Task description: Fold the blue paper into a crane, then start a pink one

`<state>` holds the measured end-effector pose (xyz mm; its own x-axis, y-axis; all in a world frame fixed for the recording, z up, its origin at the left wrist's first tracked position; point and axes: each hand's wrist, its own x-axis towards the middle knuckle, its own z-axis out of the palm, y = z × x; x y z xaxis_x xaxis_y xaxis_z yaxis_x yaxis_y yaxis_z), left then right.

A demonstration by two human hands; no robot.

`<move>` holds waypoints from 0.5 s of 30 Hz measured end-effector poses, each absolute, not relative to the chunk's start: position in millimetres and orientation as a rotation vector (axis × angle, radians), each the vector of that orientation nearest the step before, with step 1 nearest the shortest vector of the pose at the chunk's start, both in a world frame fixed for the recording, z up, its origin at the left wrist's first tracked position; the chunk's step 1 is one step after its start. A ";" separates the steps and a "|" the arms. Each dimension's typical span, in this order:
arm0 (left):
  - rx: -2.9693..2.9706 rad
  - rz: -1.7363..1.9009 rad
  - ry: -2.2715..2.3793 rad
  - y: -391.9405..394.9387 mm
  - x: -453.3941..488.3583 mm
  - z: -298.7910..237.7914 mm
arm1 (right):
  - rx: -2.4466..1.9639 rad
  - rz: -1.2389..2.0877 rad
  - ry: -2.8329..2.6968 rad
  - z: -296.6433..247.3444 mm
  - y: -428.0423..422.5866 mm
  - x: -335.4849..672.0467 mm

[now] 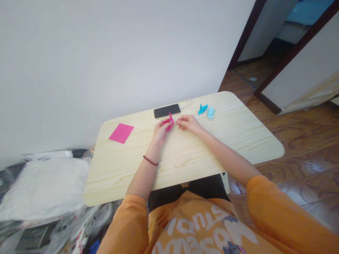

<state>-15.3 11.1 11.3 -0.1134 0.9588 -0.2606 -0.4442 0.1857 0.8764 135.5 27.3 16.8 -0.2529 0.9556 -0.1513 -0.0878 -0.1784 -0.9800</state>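
A piece of folded pink paper (171, 121), with one pointed flap standing up, is pinched in my left hand (160, 129) above the middle of the table. My right hand (188, 124) is just to its right, apart from the paper, with fingers bent and the thumb and fingertips close together. Whether anything small sits between those fingertips I cannot make out. A flat pink paper square (121, 133) lies to the left. Two folded paper figures rest at the back right, a darker blue one (202, 109) and a light blue one (211, 113).
A phone (167, 111) with a white cable (187, 104) lies behind my hands. The pale wooden table (127, 176) has rounded corners and stands against a white wall (132, 53). Bags in clear plastic (47, 187) are piled at the left; a doorway opens at the right.
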 end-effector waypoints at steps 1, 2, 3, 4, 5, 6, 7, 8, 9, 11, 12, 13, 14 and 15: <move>0.619 1.349 1.084 10.8 -14.4 11.1 | -1.103 1.583 -1.196 16.1 26.0 133.5; 0.617 1.354 1.076 10.2 -13.4 11.1 | -1.093 1.594 -1.177 15.4 25.2 132.0; 0.620 1.353 1.069 9.5 -12.5 11.2 | -1.083 1.602 -1.158 14.9 24.7 131.1; 0.627 1.346 1.062 8.8 -11.5 11.2 | -1.078 1.608 -1.143 14.5 24.4 130.5; 0.640 1.338 1.054 8.0 -10.6 11.3 | -1.075 1.612 -1.132 14.3 24.4 130.3; 0.650 1.333 1.047 7.4 -9.8 11.3 | -1.073 1.618 -1.124 14.3 24.4 130.2; 0.658 1.335 1.038 6.9 -9.0 11.3 | -1.070 1.627 -1.115 14.3 24.4 130.2; 0.665 1.342 1.026 6.6 -8.4 11.3 | -1.069 1.637 -1.102 14.4 24.5 130.2; 0.671 1.352 1.013 6.4 -7.8 11.4 | -1.066 1.650 -1.087 14.3 24.7 130.0; 0.682 1.371 0.979 6.0 -7.0 12.2 | -1.058 1.669 -1.053 13.4 25.3 129.4; 0.689 1.375 0.963 5.7 -6.7 13.0 | -1.055 1.669 -1.041 12.5 25.7 129.0; 0.694 1.375 0.951 5.3 -6.5 14.2 | -1.054 1.659 -1.034 11.4 26.2 128.7; 0.698 1.370 0.944 4.8 -6.3 15.6 | -1.056 1.643 -1.034 10.2 26.7 128.4; 0.701 1.360 0.942 4.2 -6.3 17.1 | -1.057 1.617 -1.037 9.0 27.2 128.4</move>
<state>-6.3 4.2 17.1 -0.0378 0.9881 -0.1494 -0.4876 0.1123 0.8658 128.4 27.2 9.0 -0.2146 0.9603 -0.1785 -0.2386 -0.2287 -0.9438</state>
